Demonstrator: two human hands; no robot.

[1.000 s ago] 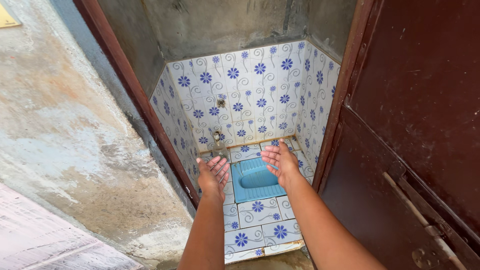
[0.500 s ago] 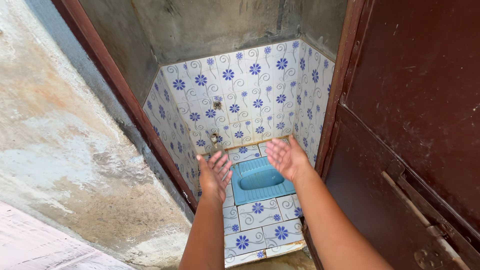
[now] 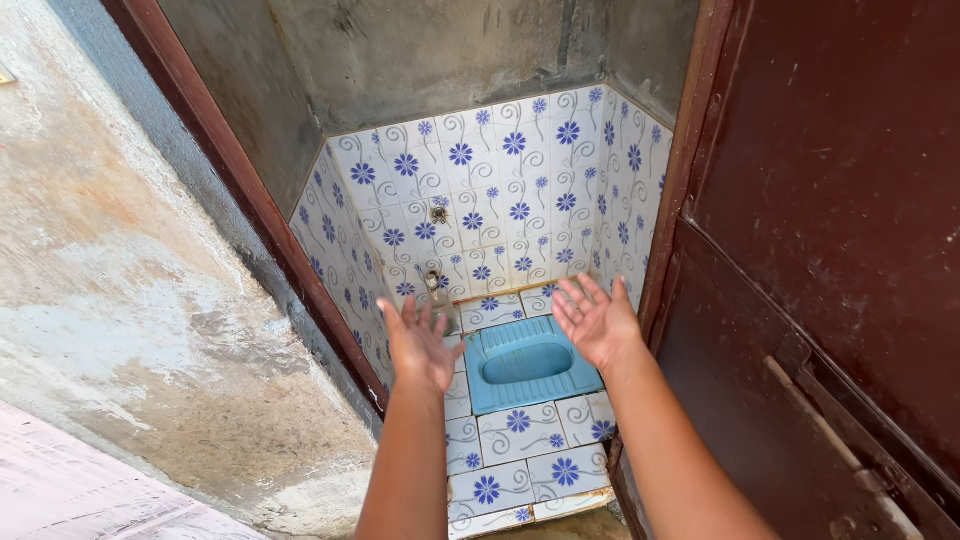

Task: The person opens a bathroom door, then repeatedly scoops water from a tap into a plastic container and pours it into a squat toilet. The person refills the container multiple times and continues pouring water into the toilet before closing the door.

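Your left hand [image 3: 418,347] and right hand [image 3: 598,323] hang open and empty, the blue squat pan [image 3: 527,365] between and below them; lean further and you might slip on wet tiles [image 3: 520,470].

Daylight, bright and even, falling from above and behind. Rough plaster wall [image 3: 130,290] on the left is strongly lit, pale patches near washed out. Tiled cubicle floor [image 3: 520,470] and blue squat pan [image 3: 525,362] sit in softer, slightly cooler light; upper concrete [image 3: 430,55] goes dim. Dark brown door [image 3: 840,230] shows a faint sheen, no hard glare. Both forearms evenly lit, only soft shadow beneath. Left hand [image 3: 418,345] and right hand [image 3: 597,322] slightly soft at the fingertips. Wide-angle stretch bends the door frame lines toward the edges. Centre sharp.
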